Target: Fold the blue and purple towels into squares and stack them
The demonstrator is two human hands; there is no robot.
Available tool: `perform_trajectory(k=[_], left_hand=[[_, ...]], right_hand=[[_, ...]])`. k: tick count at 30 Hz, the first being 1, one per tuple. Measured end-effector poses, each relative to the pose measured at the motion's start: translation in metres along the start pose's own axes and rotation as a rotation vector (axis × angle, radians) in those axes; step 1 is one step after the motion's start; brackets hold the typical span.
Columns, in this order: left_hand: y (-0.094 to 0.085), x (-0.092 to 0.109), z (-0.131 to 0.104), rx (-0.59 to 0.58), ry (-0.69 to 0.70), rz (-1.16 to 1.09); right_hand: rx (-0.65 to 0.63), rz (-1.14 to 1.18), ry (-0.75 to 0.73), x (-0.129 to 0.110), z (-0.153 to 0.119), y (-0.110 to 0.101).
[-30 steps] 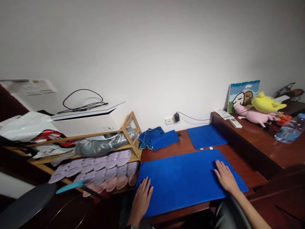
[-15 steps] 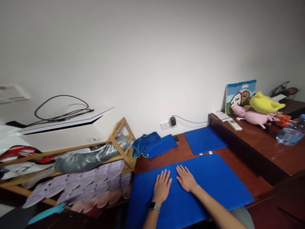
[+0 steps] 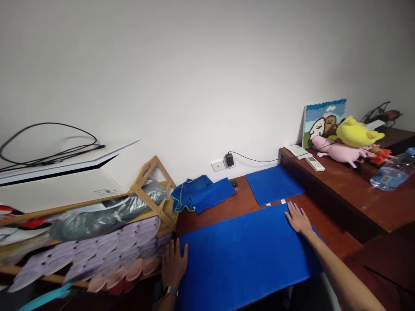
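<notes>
A large blue cloth [image 3: 246, 250] lies spread flat over the front of the brown desk [image 3: 214, 207]. At its left edge is my left hand [image 3: 174, 262], fingers apart, with a watch on the wrist. My right hand [image 3: 298, 219] rests flat near the cloth's far right corner, its fingers stretched out. Just beyond that corner lies a folded blue cloth [image 3: 275, 183] with two white tags on its near edge. Against the wall, a second folded blue cloth [image 3: 215, 194] partly covers a crumpled blue cloth [image 3: 189, 190] with light green edging.
Left of the desk stands a wooden rack [image 3: 154, 194] with lilac slippers [image 3: 116, 242] and a white box [image 3: 65, 185] on top. The raised right-hand surface [image 3: 353, 185] bears a remote [image 3: 314, 163], plush toys [image 3: 343, 151] and a water bottle [image 3: 391, 172]. A charger [image 3: 229, 160] sits in the wall socket.
My hands have moved apart from the middle of the large cloth, the left to its left edge and the right to its far right corner. The view has shifted slightly.
</notes>
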State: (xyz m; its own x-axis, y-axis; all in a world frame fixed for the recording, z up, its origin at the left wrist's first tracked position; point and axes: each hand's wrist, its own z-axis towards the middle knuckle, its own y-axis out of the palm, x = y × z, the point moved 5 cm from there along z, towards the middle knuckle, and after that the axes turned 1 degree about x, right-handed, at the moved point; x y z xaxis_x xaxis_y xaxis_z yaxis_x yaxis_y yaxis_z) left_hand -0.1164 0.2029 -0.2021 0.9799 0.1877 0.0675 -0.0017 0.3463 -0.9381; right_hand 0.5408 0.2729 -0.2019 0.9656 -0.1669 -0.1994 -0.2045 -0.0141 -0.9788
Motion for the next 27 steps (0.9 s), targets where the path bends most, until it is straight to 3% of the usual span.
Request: perform_trajectory(k=[4,7,9,11,14,16,17,19,21,24,27], left_hand=[[-0.010,-0.001,0.010,-0.039,-0.030,0.026],[-0.023,0.013,0.020,-0.038,0.038,0.004],[-0.032,0.040,0.024,-0.035,0.111,-0.049],[-0.037,0.081,0.027,-0.058,0.240,-0.112],[-0.035,0.141,0.026,-0.117,0.422,-0.175],[-0.026,0.155,0.026,-0.171,0.428,-0.179],[-0.019,0.151,0.027,-0.202,0.394,-0.170],[-0.006,0.125,0.029,-0.254,0.297,-0.140],[0.004,0.087,0.031,-0.271,0.214,-0.104],[0.011,0.037,0.030,-0.248,0.156,-0.055],[0.012,0.017,0.026,-0.207,0.123,-0.034]], right_hand=[[-0.043,-0.009,0.025,-0.004,-0.001,-0.005],[-0.007,-0.025,0.029,-0.021,-0.003,-0.013],[0.065,-0.017,-0.068,-0.056,-0.010,-0.019],[0.101,0.020,-0.242,-0.110,-0.023,-0.019],[0.046,0.095,-0.497,-0.196,-0.049,-0.007],[-0.005,0.128,-0.606,-0.235,-0.062,0.005],[-0.027,0.138,-0.632,-0.244,-0.064,0.010],[-0.059,0.142,-0.614,-0.240,-0.059,0.016],[-0.075,0.129,-0.522,-0.207,-0.046,0.017],[-0.057,0.082,-0.333,-0.127,-0.021,0.011],[-0.025,0.025,-0.156,-0.047,-0.002,0.008]])
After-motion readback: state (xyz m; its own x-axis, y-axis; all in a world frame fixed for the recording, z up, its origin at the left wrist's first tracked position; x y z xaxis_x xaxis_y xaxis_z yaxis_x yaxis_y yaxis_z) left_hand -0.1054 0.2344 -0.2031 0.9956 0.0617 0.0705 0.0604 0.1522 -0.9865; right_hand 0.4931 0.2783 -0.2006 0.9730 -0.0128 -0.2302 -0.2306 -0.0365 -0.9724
